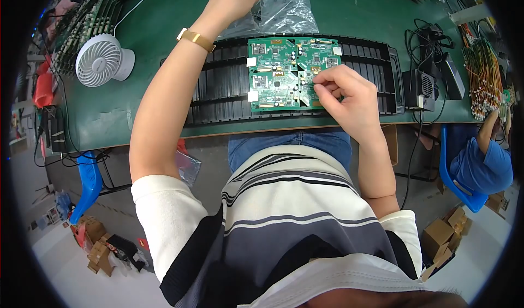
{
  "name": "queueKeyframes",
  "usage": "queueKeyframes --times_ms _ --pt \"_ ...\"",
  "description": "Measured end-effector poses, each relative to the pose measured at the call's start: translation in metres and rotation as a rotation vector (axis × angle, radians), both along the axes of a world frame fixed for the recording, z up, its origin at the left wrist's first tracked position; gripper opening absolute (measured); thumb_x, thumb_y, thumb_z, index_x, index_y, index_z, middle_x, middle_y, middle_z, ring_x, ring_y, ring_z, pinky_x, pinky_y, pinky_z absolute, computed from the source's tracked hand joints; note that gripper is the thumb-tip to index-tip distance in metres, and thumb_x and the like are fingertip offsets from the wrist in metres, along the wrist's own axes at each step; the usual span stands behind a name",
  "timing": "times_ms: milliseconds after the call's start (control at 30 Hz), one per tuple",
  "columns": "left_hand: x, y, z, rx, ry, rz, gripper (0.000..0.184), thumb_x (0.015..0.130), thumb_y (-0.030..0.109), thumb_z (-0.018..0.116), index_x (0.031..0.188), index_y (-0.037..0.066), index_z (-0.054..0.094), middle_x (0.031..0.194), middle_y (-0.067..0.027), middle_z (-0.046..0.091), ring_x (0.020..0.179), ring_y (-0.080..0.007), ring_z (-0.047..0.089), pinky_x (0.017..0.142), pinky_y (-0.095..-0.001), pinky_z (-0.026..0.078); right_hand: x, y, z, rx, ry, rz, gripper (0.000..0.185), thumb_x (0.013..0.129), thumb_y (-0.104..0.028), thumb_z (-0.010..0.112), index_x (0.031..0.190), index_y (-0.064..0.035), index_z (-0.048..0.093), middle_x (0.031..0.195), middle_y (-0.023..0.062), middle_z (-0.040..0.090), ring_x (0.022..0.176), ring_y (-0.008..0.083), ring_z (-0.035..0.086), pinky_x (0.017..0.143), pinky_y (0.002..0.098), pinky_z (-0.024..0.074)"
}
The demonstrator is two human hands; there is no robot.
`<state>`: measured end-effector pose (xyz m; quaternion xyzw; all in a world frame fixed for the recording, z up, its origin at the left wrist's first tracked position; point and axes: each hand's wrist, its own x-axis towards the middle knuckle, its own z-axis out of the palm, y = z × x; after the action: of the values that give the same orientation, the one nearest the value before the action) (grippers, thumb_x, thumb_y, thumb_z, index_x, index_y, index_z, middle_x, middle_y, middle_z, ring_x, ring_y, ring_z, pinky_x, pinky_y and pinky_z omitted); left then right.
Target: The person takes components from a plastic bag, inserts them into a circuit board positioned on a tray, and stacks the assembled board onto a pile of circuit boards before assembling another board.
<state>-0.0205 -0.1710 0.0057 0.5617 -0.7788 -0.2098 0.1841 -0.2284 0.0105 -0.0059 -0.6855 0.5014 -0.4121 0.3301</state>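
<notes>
A green circuit board panel lies across a black slotted tray in front of me. It carries chips, white connectors and small black round parts. My right hand is over the panel's right side, thumb and forefinger pinched close to its surface; anything between them is too small to make out. Farther off, my left hand reaches to a clear plastic bag with small dark parts at its left side. Those fingers are closed together, and what they hold cannot be made out.
A white fan stands at the left, near stacked circuit boards. To the right are a black power box, tangled black cables and a bundle of wires. Another person in a blue shirt sits at the far right.
</notes>
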Motion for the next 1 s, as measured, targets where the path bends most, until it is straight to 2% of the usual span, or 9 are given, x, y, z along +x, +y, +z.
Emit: queueKeyframes --times_ms 100,167,200,267,333,367,433,600,1000 --pt "0.006 -0.002 -0.005 -0.076 0.141 -0.086 0.017 0.08 0.013 0.062 0.088 0.0 0.069 0.079 -0.0113 0.068 0.066 -0.027 0.059 0.066 -0.0339 0.049 0.001 0.0 0.001 -0.047 0.045 0.02 0.014 0.075 0.01 0.064 0.087 0.0022 0.066 0.085 0.005 0.064 0.065 0.0094 0.055 0.057 0.0183 0.045" --pt "0.005 0.025 0.012 -0.241 0.137 -0.167 0.013 0.081 0.008 0.062 0.088 -0.003 0.066 0.079 -0.0118 0.068 0.066 -0.0277 0.061 0.065 -0.0337 0.049 0.002 -0.001 0.0 -0.075 0.053 0.027 0.014 0.076 0.01 0.064 0.087 0.002 0.066 0.086 0.0047 0.064 0.065 0.0095 0.055 0.057 0.0185 0.0446" --pt "0.003 0.045 0.02 -0.238 0.136 -0.17 0.013 0.081 0.008 0.062 0.088 -0.003 0.066 0.079 -0.0118 0.068 0.066 -0.0277 0.061 0.065 -0.0337 0.049 0.002 -0.001 -0.001 -0.102 0.061 0.034 0.014 0.076 0.01 0.064 0.087 0.0018 0.066 0.086 0.0045 0.065 0.064 0.0096 0.055 0.057 0.0187 0.0442" --pt "0.001 0.088 0.035 -0.29 0.228 -0.079 0.015 0.086 0.008 0.063 0.098 0.004 0.07 0.079 -0.0019 0.067 0.066 -0.0097 0.057 0.062 -0.0215 0.046 0.003 -0.002 -0.003 -0.157 0.075 0.047 0.014 0.076 0.01 0.064 0.086 0.0014 0.066 0.087 0.004 0.065 0.064 0.0097 0.054 0.056 0.0192 0.0433" --pt "0.001 0.118 0.04 -0.211 0.323 -0.103 0.014 0.079 0.003 0.068 0.092 -0.001 0.067 0.08 -0.0071 0.068 0.063 -0.0141 0.057 0.059 -0.0242 0.046 0.005 -0.001 -0.004 -0.173 0.086 0.042 0.014 0.076 0.01 0.064 0.087 0.0012 0.066 0.088 0.0038 0.065 0.063 0.01 0.054 0.056 0.0195 0.0431" --pt "0.001 0.13 0.037 -0.21 0.321 -0.106 0.014 0.079 0.003 0.068 0.092 -0.001 0.067 0.08 -0.0071 0.068 0.063 -0.0141 0.057 0.059 -0.0242 0.046 0.005 -0.002 -0.005 -0.193 0.1 0.039 0.014 0.076 0.009 0.065 0.087 0.001 0.066 0.088 0.0037 0.065 0.063 0.0103 0.054 0.055 0.0197 0.0428" --pt "-0.001 0.151 0.021 -0.154 0.486 -0.128 0.015 0.079 0.0 0.067 0.094 0.001 0.068 0.084 -0.0047 0.068 0.063 -0.0124 0.055 0.057 -0.0236 0.044 0.006 -0.001 -0.005 -0.231 0.129 0.035 0.014 0.076 0.009 0.065 0.087 0.0006 0.066 0.089 0.0034 0.065 0.062 0.0109 0.053 0.055 0.0203 0.0422" --pt "-0.006 0.18 -0.006 -0.104 0.566 -0.031 0.018 0.079 -0.002 0.067 0.096 0.003 0.068 0.088 -0.0036 0.068 0.063 -0.0119 0.054 0.056 -0.0228 0.044 0.009 -0.002 -0.007 -0.33 0.18 0.016 0.015 0.076 0.007 0.067 0.088 -0.0005 0.065 0.089 0.0037 0.065 0.065 0.0134 0.056 0.056 0.0224 0.0442" --pt "-0.014 0.187 -0.019 -0.153 0.509 0.031 0.018 0.078 -0.001 0.068 0.095 0.004 0.068 0.088 -0.0032 0.069 0.066 -0.0134 0.056 0.058 -0.0234 0.044 0.011 0.0 -0.013 -0.408 0.276 0.019 0.017 0.075 0.006 0.067 0.09 -0.0017 0.064 0.093 0.005 0.064 0.073 0.0197 0.061 0.064 0.0273 0.0495"
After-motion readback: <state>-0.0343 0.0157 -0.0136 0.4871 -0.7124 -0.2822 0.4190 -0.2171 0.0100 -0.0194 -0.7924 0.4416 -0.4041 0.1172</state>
